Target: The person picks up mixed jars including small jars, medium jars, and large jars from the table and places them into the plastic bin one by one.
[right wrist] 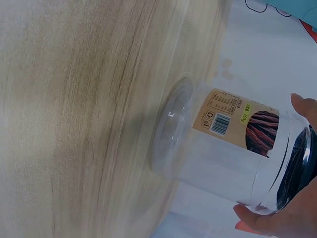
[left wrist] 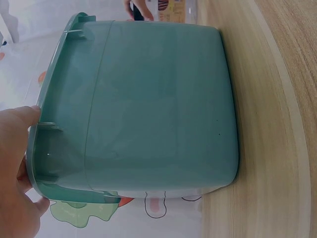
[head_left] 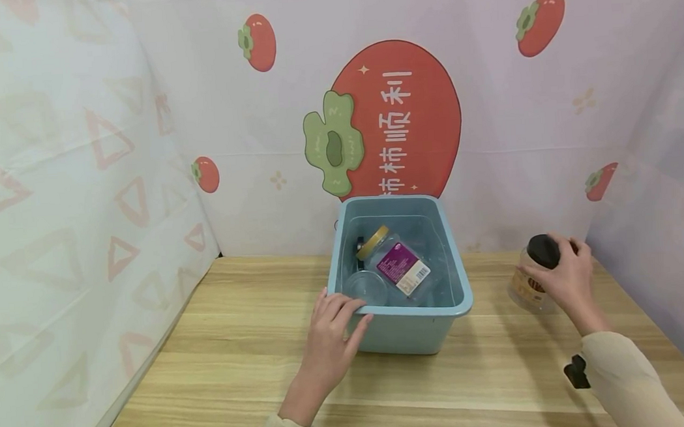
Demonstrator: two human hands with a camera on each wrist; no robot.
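A blue plastic bin (head_left: 405, 332) stands at mid-table. My left hand (head_left: 330, 341) holds its near left corner, fingers over the rim and thumb on the outer front side. Off to the right, my right hand (head_left: 566, 278) grips a clear plastic jar (right wrist: 223, 153) near its black lid (head_left: 543, 251). The jar looks see-through, with a tan label (right wrist: 237, 121) showing a picture of dark reddish strips. It is upright, its base right at the tabletop. In the right wrist view, fingers and thumb sit on opposite sides of the jar's top.
Inside the bin lie a clear jar with a gold lid (head_left: 373, 242) and purple label (head_left: 398, 261), a clear round container (head_left: 365, 288) and a small dark item (head_left: 360, 251). A patterned cloth (head_left: 242, 115) hangs behind and beside the wooden table (head_left: 239, 363).
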